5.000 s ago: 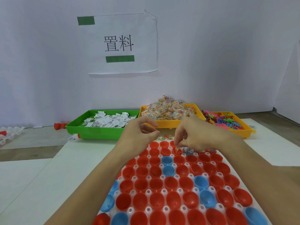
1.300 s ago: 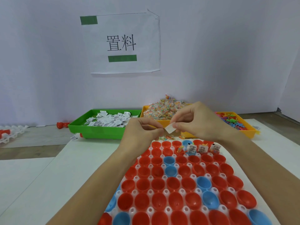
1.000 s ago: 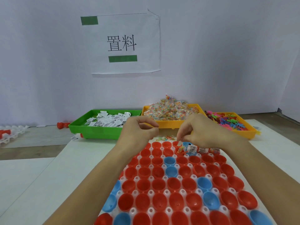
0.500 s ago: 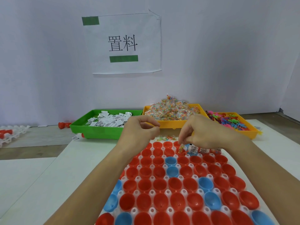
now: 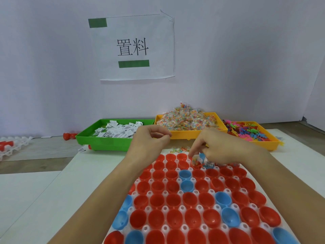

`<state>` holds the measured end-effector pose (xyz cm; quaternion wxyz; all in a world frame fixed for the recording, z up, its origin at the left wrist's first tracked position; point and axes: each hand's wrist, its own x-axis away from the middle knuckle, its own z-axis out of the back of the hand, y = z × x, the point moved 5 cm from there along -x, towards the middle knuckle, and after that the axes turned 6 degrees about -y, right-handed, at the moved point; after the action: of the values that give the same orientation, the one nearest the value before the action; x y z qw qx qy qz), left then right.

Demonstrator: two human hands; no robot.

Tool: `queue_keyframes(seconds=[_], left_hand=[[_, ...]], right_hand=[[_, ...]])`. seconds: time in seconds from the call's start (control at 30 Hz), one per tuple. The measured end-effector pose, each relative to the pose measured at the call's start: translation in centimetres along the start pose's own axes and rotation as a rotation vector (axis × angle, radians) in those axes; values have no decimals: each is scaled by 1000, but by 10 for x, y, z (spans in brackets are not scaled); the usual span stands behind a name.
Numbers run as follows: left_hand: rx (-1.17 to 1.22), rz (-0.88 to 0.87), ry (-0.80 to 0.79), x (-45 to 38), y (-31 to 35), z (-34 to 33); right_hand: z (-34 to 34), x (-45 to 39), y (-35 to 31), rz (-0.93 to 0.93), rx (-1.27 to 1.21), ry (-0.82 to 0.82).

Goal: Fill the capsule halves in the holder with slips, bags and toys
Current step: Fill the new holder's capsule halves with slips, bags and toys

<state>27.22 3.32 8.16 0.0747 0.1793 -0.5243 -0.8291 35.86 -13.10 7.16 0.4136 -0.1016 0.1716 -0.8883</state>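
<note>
White paper sign (image 5: 133, 46) on the far wall, black characters in the middle, green tape strip (image 5: 97, 22) at its top left, another green strip (image 5: 133, 63) below the characters; top right corner curled. Far left on the wooden floor (image 5: 44, 152): a white plastic rack (image 5: 14, 145) with red pieces in it, partly cut off. Small red piece (image 5: 67, 136) on the floor by the wall. White mat (image 5: 88, 173) covers the near surface.

Holder (image 5: 198, 207): nearest, on the table (image 5: 44, 199)
Three trays: behind holder, in a row
Slips (image 5: 116, 132): in left tray (image 5: 105, 144)
Bags (image 5: 189, 119): in middle tray (image 5: 186, 136)
Toys (image 5: 246, 132): in right tray (image 5: 265, 144)
Sign (image 5: 133, 47): on wall behind trays
</note>
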Motion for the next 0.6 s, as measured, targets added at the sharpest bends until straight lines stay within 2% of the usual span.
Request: queue_keyframes(seconds=[0.13, 0.47, 0.6], left_hand=[[11, -2, 8, -2, 0, 3], [-9, -2, 6, -2, 0, 4], [-35, 0, 17, -3, -1, 7]], right_hand=[[11, 4, 0, 16, 0, 55], [5, 3, -1, 5, 1, 7], [16, 3, 8, 14, -14, 100]])
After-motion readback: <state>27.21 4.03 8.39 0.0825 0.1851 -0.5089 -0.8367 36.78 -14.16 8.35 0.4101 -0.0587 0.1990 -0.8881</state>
